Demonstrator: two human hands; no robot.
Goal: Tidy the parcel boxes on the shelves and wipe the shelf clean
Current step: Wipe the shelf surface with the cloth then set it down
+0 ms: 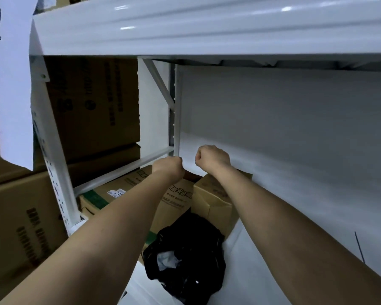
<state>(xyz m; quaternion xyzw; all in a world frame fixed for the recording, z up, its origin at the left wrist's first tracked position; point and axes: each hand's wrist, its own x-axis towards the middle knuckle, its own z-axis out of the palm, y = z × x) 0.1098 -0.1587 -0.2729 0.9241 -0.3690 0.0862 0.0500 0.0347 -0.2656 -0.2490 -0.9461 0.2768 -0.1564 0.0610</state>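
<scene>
Head view: both bare arms reach deep into white metal shelf [273,256]. Left hand [168,167] curled in fist near far upright post [176,111]; whether it holds anything, cannot tell. Right hand [212,158] likewise fisted, contents unseen. Below hands, brown cardboard parcel boxes [213,201] crowd shelf's far left corner; crumpled black plastic bag [185,260] lies nearer. Large cartons [92,102] stacked left, beyond frame.

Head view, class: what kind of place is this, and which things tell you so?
Probably a parcel storeroom or small warehouse: white metal shelving, stacked cardboard boxes bearing printed labels, and a black plastic parcel bag on the shelf.
</scene>
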